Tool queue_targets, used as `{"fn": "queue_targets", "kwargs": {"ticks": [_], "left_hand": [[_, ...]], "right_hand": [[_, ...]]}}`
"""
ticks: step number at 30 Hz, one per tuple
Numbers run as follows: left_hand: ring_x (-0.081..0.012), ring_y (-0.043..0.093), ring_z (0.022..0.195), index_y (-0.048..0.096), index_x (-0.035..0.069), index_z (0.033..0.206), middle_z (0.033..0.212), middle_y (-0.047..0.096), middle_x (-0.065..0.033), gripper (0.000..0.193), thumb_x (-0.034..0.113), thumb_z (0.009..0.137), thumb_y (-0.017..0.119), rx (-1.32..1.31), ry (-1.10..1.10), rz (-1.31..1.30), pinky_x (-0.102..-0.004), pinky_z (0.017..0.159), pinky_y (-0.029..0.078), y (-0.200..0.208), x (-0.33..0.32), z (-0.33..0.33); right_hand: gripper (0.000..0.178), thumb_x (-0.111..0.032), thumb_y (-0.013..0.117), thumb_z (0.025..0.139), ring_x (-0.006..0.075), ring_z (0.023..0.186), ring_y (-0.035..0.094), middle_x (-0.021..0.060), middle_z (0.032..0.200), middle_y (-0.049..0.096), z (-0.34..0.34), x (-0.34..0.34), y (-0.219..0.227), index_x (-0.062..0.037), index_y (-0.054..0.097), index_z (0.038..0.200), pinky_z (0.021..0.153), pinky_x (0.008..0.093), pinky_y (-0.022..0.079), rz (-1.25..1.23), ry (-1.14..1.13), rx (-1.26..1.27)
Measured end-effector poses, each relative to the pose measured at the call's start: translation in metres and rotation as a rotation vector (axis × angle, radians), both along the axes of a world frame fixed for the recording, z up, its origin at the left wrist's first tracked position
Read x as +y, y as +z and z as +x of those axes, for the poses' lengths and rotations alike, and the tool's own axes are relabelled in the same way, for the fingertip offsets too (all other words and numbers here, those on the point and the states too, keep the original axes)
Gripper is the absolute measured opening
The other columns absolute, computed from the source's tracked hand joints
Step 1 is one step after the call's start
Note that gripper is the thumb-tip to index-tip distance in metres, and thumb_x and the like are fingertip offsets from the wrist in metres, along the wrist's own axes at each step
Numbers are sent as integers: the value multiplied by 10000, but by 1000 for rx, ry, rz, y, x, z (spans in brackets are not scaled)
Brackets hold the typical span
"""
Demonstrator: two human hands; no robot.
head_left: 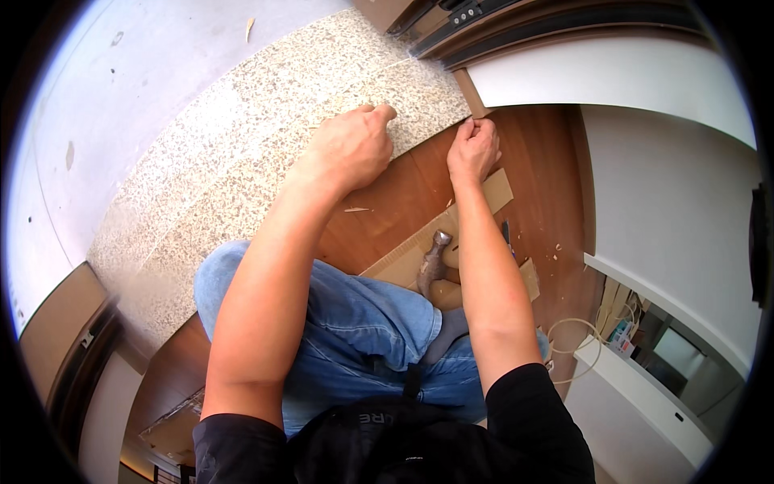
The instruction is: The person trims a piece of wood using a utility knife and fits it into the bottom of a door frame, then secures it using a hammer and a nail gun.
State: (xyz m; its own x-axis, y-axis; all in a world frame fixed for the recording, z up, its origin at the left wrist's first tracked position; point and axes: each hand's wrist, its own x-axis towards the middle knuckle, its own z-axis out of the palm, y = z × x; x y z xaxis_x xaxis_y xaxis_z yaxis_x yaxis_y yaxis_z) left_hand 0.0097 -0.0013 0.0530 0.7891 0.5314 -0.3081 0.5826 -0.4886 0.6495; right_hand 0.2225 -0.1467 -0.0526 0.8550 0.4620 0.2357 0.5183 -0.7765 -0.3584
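Note:
My left hand [348,149] is curled closed over the speckled stone threshold [234,137], its knuckles up. Whatever its fingers may hold is hidden beneath it. Close to the corner of the door frame [471,93], my right hand [474,151] has its fingertips pinched together at the seam between the stone and the brown wood floor [403,194]. Anything between those fingertips is too small to make out. A hammer [434,260] with a metal head lies on a cardboard strip [395,262] by my knee.
Beside my right forearm lies a slim dark tool [506,234], with wood chips [556,250] scattered near it. A white panel [621,77] and a grey wall [669,177] stand on the right. A pale cable loop [574,321] hangs by the white cabinet [637,395].

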Motion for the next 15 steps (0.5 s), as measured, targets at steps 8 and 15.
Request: {"fn": "queue_targets", "kwargs": {"ticks": [8, 15], "left_hand": [[-388, 679, 1179, 646, 40, 1336, 1253, 711, -239, 382, 154, 999, 506, -7, -5, -18, -473, 1052, 523, 3, 0, 0], [-390, 680, 1169, 647, 41, 1336, 1226, 715, -243, 378, 166, 1008, 506, -14, -18, 3, -481, 1035, 526, -2, -1, 1]], "right_hand": [[190, -300, 636, 976, 338, 1091, 624, 75, 1018, 692, 4, -3, 1, -110, 631, 994, 951, 554, 432, 15, 5, 51], [214, -316, 650, 957, 348, 1063, 633, 86, 991, 696, 4, 1, 2, -103, 635, 976, 948, 551, 438, -3, -36, 42]]}}
